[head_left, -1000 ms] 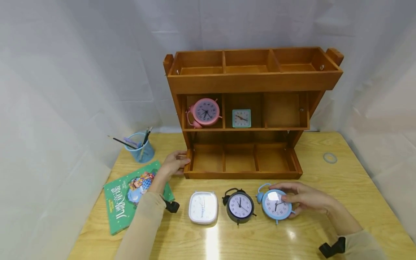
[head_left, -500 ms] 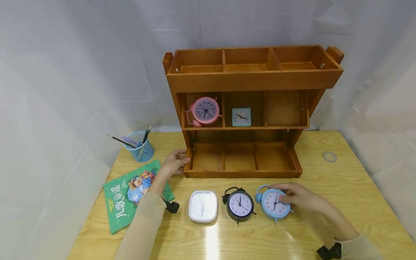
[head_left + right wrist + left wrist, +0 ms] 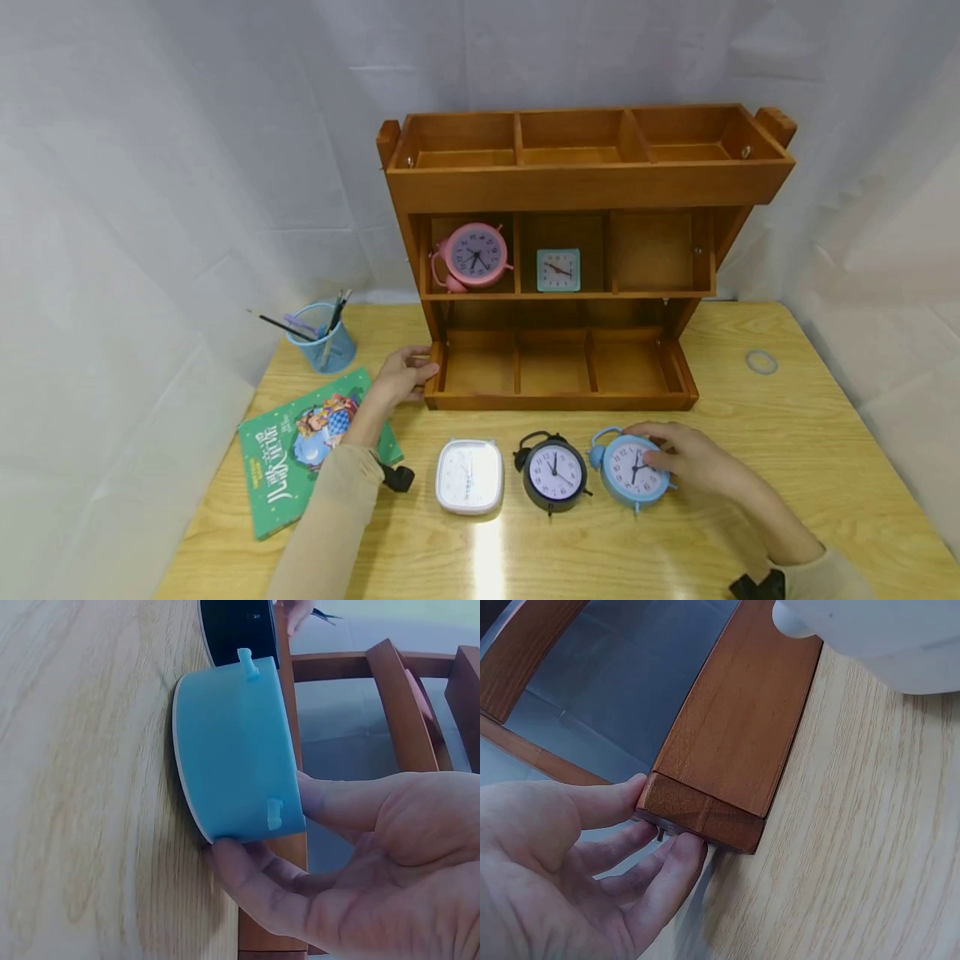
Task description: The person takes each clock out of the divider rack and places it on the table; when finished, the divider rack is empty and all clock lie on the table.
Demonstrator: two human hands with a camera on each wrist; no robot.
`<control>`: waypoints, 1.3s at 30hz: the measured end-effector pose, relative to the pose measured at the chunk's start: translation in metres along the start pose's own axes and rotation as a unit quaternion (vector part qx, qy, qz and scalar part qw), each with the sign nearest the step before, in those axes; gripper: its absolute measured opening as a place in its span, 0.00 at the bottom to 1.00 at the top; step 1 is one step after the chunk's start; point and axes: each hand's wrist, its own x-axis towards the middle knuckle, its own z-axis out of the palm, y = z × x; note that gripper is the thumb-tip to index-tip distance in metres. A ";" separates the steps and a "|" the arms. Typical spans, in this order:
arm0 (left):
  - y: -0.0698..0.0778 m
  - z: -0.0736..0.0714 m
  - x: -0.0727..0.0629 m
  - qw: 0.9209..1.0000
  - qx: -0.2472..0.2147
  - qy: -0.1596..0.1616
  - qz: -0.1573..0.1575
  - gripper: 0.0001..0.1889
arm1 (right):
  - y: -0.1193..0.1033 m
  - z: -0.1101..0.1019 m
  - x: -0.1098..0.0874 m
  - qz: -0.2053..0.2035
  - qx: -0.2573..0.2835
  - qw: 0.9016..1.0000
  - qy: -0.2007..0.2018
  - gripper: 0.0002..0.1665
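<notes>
My right hand grips a light blue alarm clock lying face up on the table, its thumb over the dial. In the right wrist view the fingers curl round the blue clock's rim. My left hand holds the lower left end of a brown wooden shelf. The left wrist view shows its thumb and fingertips against the corner of the wooden side. Left of the blue clock lie a black alarm clock and a white square clock.
A pink alarm clock and a small mint-edged square clock stand in the shelf's middle tier. At the left are a green book and a blue pen cup. A pale ring lies at the right.
The right hand and the blue clock have shifted very slightly, and the glare on its dial has gone. My left hand keeps its place on the shelf.
</notes>
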 end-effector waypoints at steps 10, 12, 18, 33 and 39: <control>0.000 -0.001 0.003 1.000 -0.003 0.003 -0.002 0.28 | -0.005 0.003 0.002 0.012 -0.034 0.999 0.009 0.21; 0.001 -0.001 0.002 1.000 -0.005 0.002 -0.003 0.29 | -0.005 0.004 0.001 0.016 -0.036 0.999 0.013 0.20; 0.002 -0.001 0.000 1.000 -0.004 0.002 -0.002 0.29 | -0.007 0.009 -0.001 0.028 -0.050 0.998 0.032 0.19; -0.004 0.001 0.002 1.000 -0.010 0.003 0.004 0.28 | -0.037 0.010 0.010 -0.247 -0.352 0.835 0.344 0.30; -0.004 0.001 0.002 1.000 -0.010 0.009 0.008 0.27 | -0.057 -0.003 0.030 -0.260 -0.388 0.813 0.348 0.39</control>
